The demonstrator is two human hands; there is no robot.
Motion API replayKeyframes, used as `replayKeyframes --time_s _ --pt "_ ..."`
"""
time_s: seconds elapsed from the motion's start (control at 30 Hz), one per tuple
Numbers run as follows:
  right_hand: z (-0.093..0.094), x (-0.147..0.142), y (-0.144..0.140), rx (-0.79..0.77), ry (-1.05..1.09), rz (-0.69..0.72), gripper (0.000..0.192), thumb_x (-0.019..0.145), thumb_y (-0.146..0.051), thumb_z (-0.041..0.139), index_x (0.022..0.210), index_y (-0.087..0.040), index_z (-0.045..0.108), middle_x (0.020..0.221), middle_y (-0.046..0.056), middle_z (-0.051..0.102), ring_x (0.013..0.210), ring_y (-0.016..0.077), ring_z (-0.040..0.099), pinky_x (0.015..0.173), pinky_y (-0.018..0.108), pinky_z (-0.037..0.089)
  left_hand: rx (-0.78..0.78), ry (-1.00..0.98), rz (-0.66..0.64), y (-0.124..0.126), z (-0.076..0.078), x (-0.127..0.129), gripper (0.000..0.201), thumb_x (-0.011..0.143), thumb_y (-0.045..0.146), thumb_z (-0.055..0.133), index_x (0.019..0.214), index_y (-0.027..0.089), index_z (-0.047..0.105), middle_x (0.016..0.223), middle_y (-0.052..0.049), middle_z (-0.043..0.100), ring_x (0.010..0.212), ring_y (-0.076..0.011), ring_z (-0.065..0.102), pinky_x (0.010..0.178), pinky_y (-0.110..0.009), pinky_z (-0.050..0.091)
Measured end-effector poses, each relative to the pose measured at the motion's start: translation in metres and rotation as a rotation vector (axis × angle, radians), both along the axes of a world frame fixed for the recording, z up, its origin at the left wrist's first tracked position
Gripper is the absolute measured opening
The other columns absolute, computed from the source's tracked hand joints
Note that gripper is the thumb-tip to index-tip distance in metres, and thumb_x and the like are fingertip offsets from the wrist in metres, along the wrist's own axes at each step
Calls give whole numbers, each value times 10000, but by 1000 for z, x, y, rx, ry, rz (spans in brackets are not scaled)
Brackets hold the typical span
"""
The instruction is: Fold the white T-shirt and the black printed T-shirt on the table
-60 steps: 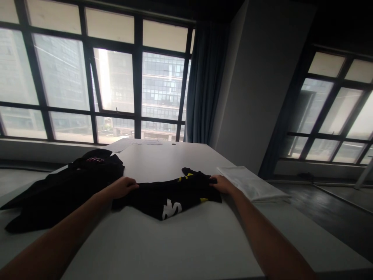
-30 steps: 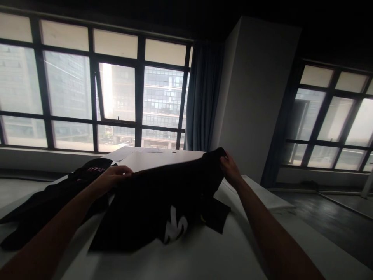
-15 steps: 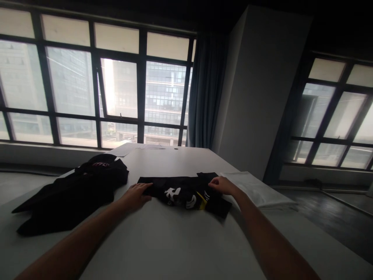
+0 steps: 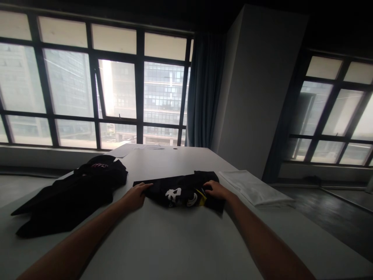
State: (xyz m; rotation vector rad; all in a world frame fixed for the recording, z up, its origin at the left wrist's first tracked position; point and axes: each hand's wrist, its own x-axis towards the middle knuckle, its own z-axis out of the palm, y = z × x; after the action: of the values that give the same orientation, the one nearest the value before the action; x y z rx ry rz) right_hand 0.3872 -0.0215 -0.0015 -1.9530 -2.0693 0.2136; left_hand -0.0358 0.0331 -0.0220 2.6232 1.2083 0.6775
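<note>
A black shirt, folded into a flat band with a white print and a yellow patch showing, lies mid-table, roughly centred between the left and right edges. Its left end is pressed by the left hand, fingers extended and laid on the fabric edge; no grip can be made out. Its right end is covered by the right hand, fingers curled onto the cloth near the yellow patch; whether fabric is pinched cannot be told. A pile of black clothes with a pink print is spread toward the left edge, well apart from the shirt. A folded white cloth sits at the right edge, just beside the shirt's right end. Papers are seen at the far edge, under the window.
</note>
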Motion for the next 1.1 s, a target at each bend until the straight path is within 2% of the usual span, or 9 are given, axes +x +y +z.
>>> replayKeyframes --time_s 0.13,0.23,0.3,0.4,0.53,0.63,0.8,0.97,1.1 --pt "5 -2 0 7 48 -11 385 790 -164 608 1163 -164 700 1161 104 686 1057 222 646 940 290 473 -119 14 -2 6 8 -7 480 675 199 510 1102 224 727 1078 -80 706 968 -254 658 890 -343 493" --pt "15 8 -3 1 52 -68 322 805 -150 569 1081 -182 733 1025 64 732 925 194 677 844 265 494 -353 24 32 11 19 -27 454 587 192 522 974 204 760 906 -54 742 852 -260 674 782 -348 515" --pt "25 19 -8 -7 23 -119 241 854 -237 560 974 -170 758 913 61 744 860 193 682 791 256 491 -550 67 22 10 30 -47 411 548 199 545 892 200 770 752 -34 729 730 -255 662 680 -344 511" --pt "39 39 -18 -23 -45 -239 377 891 -441 542 782 -153 760 783 95 730 787 222 682 722 280 481 -750 119 -39 4 47 -74 247 613 342 636 758 197 775 633 -37 686 640 -237 628 618 -334 494" --pt "47 60 -26 97 -129 -466 412 856 -545 549 844 -195 764 927 128 734 897 286 680 740 341 484 -476 25 80 4 52 -80 525 693 663 587 769 172 755 702 -62 685 691 -237 629 672 -337 504" --pt "36 64 -21 117 -99 -425 351 785 -469 652 993 -206 753 1007 120 730 944 285 676 805 358 495 -243 3 121 10 41 -69 648 648 691 615 1002 162 739 981 -98 711 865 -260 651 790 -337 512" --pt "6 52 -5 -15 105 -129 547 602 -248 793 1139 -183 706 1073 92 718 983 246 670 869 304 499 -313 83 70 10 25 -49 633 600 554 702 1115 187 709 1096 -100 712 990 -278 652 886 -338 492" --pt "-2 37 2 -91 44 -115 321 681 -181 695 999 -154 732 885 51 724 825 188 663 733 244 486 -351 99 121 6 22 -35 467 702 572 595 924 188 738 898 -76 735 822 -250 667 745 -327 502" --pt "17 36 -4 64 -19 -194 157 743 -226 638 869 -177 718 865 36 718 814 173 648 731 241 463 -282 92 74 6 28 -38 380 690 546 603 760 184 693 840 -59 696 773 -224 632 709 -315 486"
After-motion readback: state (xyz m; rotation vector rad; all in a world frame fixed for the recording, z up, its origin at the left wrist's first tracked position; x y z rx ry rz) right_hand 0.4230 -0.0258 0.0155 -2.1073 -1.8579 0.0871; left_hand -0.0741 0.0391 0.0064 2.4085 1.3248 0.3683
